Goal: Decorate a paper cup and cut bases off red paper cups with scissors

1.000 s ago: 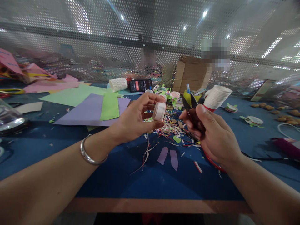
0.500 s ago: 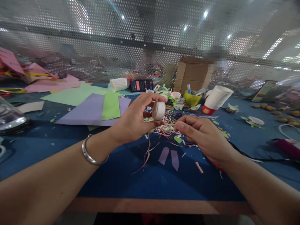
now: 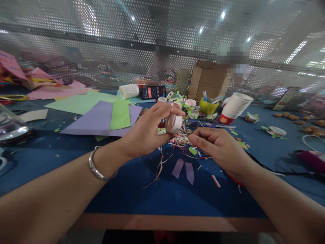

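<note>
Between the fingertips and thumb of my left hand [image 3: 149, 130] is a short white cut-down paper cup bottom [image 3: 174, 123], its round face turned to the right. My right hand [image 3: 219, 145] is just to the right of it, thumb and fingers pinched together. Something thin and dark seems to stick out from that pinch towards the cup bottom, too small to name. Under both hands lies a heap of paper scraps and thin strips [image 3: 181, 139]. Two small purple paper pieces [image 3: 189, 173] lie on the blue table in front.
Purple paper [image 3: 87, 120] with a green strip [image 3: 120, 115] is at left. Behind are a phone [image 3: 153, 92], a yellow-green holder [image 3: 208, 106] and a cardboard box [image 3: 209, 83]. Stacked paper cups [image 3: 235, 106] stand right, near paper turtle-like pieces [image 3: 275, 131]. A clear vessel [image 3: 11, 127] is far left.
My left hand has turned the cup bottom, so its flat face shows more to the right and sits slightly nearer my right hand. My right hand has barely moved and stays pinched.
</note>
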A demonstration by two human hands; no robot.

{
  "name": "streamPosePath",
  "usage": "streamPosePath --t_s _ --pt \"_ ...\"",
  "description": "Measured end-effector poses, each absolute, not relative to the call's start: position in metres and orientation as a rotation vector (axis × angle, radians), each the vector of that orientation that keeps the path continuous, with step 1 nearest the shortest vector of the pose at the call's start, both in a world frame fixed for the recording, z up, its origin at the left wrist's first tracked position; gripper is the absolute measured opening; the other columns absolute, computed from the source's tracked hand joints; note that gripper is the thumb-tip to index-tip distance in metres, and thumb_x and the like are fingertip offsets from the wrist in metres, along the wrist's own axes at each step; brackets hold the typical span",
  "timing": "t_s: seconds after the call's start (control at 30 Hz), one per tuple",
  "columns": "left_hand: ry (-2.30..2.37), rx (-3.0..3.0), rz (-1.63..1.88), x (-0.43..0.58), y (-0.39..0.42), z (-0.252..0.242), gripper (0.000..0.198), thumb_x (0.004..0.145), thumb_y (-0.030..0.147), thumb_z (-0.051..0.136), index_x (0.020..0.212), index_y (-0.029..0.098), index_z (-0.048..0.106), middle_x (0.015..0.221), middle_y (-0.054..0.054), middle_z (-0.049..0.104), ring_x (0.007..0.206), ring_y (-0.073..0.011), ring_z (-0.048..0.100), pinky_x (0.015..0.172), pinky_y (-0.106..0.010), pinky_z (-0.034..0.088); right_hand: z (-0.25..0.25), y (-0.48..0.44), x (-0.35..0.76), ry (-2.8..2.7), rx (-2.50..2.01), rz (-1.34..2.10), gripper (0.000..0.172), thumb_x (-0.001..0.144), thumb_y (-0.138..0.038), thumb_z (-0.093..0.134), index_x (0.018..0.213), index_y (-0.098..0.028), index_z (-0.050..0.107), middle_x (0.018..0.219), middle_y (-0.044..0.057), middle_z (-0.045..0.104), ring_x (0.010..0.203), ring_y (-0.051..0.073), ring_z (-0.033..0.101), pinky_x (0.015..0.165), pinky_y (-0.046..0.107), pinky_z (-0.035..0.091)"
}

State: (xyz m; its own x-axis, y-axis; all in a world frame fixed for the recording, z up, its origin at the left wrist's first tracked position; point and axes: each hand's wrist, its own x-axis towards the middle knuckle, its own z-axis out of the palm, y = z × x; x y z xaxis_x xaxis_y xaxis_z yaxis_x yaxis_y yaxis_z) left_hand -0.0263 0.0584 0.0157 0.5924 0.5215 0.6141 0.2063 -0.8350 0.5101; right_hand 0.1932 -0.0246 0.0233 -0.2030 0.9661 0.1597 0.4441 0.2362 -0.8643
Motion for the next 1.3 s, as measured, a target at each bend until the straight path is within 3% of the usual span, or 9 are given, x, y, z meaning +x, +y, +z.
streamPosePath --t_s 0.47,0.63,0.87,0.97,1.1,1.3 --pt "0.579 2.399 1.084 -0.027 0.053 0.02 0.052 0.077 0.011 0.074 0.124 0.029 0.061 0.13 -0.006 0.056 0.119 -0.0229 0.058 0.086 -0.03 0.059 0.029 -0.027 0.196 -1.869 -1.289 0.853 0.037 0.095 -0.047 0.061 0.071 -0.019 0.06 0.064 -0.004 0.047 0.059 0.011 0.038 0.054 0.027 0.028" --pt "0.664 2.723 1.138 -0.028 0.048 0.029 0.047 0.081 0.008 0.069 0.124 0.024 0.059 0.123 -0.007 0.061 0.12 -0.0233 0.057 0.102 -0.038 0.049 0.026 -0.025 0.196 -1.864 -1.318 0.803 0.042 0.094 -0.05 0.061 0.067 -0.02 0.054 0.062 -0.005 0.042 0.058 0.011 0.035 0.052 0.027 0.027" --pt "0.753 2.859 1.163 -0.026 0.042 0.029 0.051 0.079 0.001 0.062 0.124 0.025 0.058 0.123 -0.007 0.062 0.121 -0.0248 0.056 0.104 -0.041 0.046 0.025 -0.024 0.195 -1.876 -1.391 0.73 0.041 0.094 -0.05 0.059 0.068 -0.02 0.054 0.062 -0.005 0.042 0.058 0.011 0.036 0.052 0.027 0.028" --pt "0.788 2.68 1.144 -0.025 0.044 0.025 0.049 0.077 0.004 0.068 0.12 0.025 0.061 0.122 -0.006 0.063 0.117 -0.0252 0.058 0.097 -0.04 0.052 0.026 -0.023 0.194 -1.891 -1.4 0.722 0.042 0.094 -0.05 0.058 0.066 -0.02 0.053 0.061 -0.005 0.041 0.058 0.011 0.035 0.053 0.027 0.028" --pt "0.736 2.325 1.069 -0.023 0.05 0.018 0.05 0.073 0.008 0.073 0.119 0.024 0.064 0.128 -0.006 0.059 0.115 -0.0229 0.06 0.08 -0.029 0.06 0.028 -0.024 0.195 -1.913 -1.41 0.746 0.044 0.095 -0.053 0.057 0.065 -0.02 0.052 0.061 -0.005 0.04 0.057 0.011 0.034 0.052 0.028 0.026" --pt "0.678 2.247 1.035 -0.022 0.054 0.015 0.05 0.073 0.008 0.074 0.119 0.024 0.062 0.129 -0.007 0.059 0.113 -0.0217 0.06 0.08 -0.028 0.061 0.03 -0.025 0.199 -1.903 -1.429 0.804 0.045 0.095 -0.055 0.056 0.066 -0.021 0.052 0.062 -0.003 0.04 0.058 0.012 0.036 0.052 0.028 0.027"
